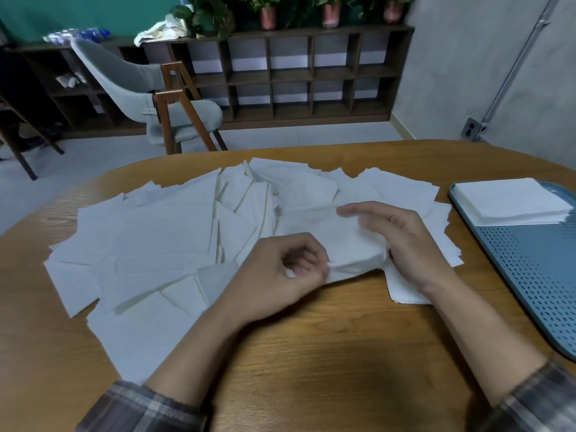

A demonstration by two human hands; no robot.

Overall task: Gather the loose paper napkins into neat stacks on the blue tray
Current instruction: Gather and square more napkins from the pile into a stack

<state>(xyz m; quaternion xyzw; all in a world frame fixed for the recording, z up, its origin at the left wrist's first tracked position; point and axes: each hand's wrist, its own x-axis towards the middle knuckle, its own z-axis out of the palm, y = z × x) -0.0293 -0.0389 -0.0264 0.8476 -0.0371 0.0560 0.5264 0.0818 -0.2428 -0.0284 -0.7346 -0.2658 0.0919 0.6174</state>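
fingers [307, 266] of the left hand [280, 272] are curled in tight, pinching the near left edge of a small bundle of napkins [352, 254] that sits just above the bench [311, 353], its left end sagging. the right hand [405, 241] is at the bundle's other end, its fingers [352, 210] reaching out almost straight and a little spread over the top of the bundle; they are blurred, so i cannot tell whether they press on the paper or hang just over it. the thumb is tucked down by the bundle's right end. both wrists come out of plaid sleeves [140, 410] at the near edge. around and behind the hands lie the loose napkins [162, 232], white squares overlapping at all angles in a broad spread across the wooden bench, thickest left of the left hand, with a few under the right wrist. well to the right, the blue tray [536, 275] lies at the bench's edge, partly cut off by the frame, with a squared stack of napkins [511, 198] on its far end and its near part bare. beyond the bench stand a grey chair [140, 85] and a dark shelf unit [311, 76] with potted plants [268, 10] on top.
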